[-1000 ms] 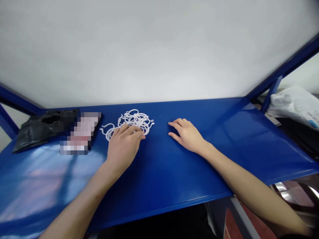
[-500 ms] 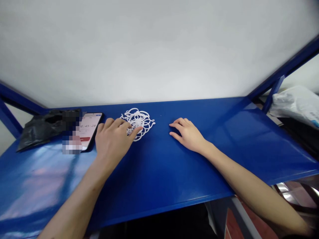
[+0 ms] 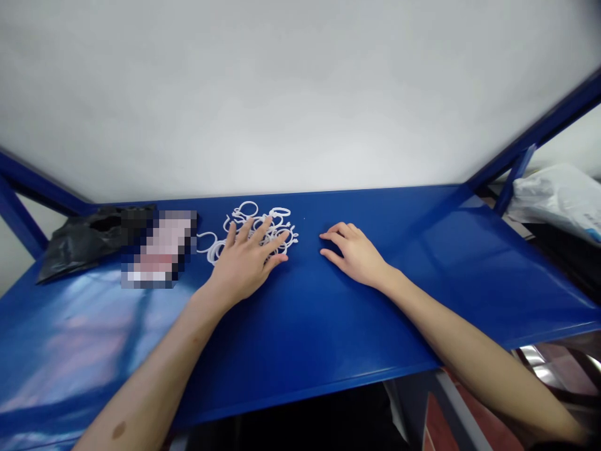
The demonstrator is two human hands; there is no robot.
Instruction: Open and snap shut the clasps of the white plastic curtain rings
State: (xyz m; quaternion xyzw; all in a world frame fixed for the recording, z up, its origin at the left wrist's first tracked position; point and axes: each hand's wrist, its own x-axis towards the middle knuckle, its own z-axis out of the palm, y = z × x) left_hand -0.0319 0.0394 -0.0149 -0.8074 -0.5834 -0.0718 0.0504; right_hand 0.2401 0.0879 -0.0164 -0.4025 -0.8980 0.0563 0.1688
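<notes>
A loose pile of thin white rings with small tabs (image 3: 246, 209), perhaps plastic, lies on the blue table (image 3: 310, 338) left of centre. Palm down, my left hand (image 3: 246, 260) rests over the near part of the pile, its fingers spread and touching the rings. It hides some of them, and single rings poke out at the left and the far side. To the right of the pile, my right hand (image 3: 354, 254) lies on the bare tabletop with fingers slightly bent and apart, holding nothing.
A phone (image 3: 169, 238), blurred out, lies left of the rings, beside a black plastic bag (image 3: 79, 244). Blue frame bars (image 3: 514, 178) stand at both sides. A white wall (image 3: 300, 94) rises behind the table. At the right is a clear plastic bag (image 3: 558, 197).
My left hand has gone from curled at the pile's left edge to spread flat on it, moving right. The rings, heaped together before, are now more scattered. My right hand stays put.
</notes>
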